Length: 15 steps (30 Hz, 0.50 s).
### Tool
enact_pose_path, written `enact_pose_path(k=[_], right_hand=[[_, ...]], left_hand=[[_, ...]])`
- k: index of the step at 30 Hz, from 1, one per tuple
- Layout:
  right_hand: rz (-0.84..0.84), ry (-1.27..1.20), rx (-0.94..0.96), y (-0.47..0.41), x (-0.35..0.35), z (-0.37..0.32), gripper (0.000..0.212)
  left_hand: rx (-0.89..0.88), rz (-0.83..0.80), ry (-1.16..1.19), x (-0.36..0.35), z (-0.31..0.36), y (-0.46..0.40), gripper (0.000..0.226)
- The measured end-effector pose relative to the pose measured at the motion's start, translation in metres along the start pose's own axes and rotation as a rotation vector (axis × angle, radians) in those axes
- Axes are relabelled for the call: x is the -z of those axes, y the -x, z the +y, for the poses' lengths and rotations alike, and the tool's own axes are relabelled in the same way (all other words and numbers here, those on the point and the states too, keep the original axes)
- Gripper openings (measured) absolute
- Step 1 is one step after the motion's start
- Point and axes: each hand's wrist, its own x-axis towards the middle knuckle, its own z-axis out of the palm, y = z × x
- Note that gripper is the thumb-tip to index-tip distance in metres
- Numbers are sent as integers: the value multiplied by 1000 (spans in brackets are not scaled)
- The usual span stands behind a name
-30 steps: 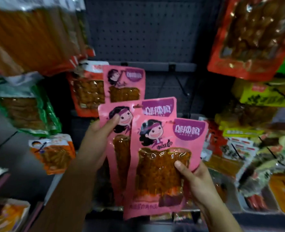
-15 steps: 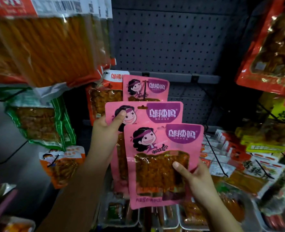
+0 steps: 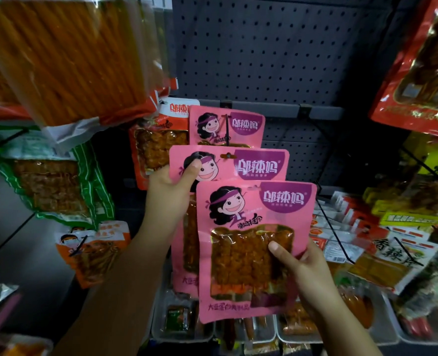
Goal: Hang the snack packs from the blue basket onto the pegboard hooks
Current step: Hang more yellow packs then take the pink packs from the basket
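Three pink snack packs with a cartoon face and purple label show in front of the dark pegboard. The rear pink pack hangs on a black hook. My left hand grips the middle pink pack by its upper left corner, with the hang hole right at the hook's tip. My right hand holds the front pink pack by its lower right side, lower and nearer to me. The blue basket is out of view.
Large orange stick packs hang at upper left, a green pack and a small orange pack below them. Red and yellow packs crowd the right on bare black hooks. Clear trays of snacks line the bottom.
Both hands have risen with their packs toward the pegboard. The middle pack's hang hole has come up to the tip of the hook that carries the rear pack.
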Motion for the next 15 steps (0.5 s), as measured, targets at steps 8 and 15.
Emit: enact_pose_path(k=[8, 15], right_hand=[[29, -8, -39, -9, -3, 1, 42], [89, -33, -82, -44, -11, 1, 30]], left_hand=[[5, -92, -20, 1, -16, -18, 6], [-46, -180, -112, 1, -21, -54, 7]])
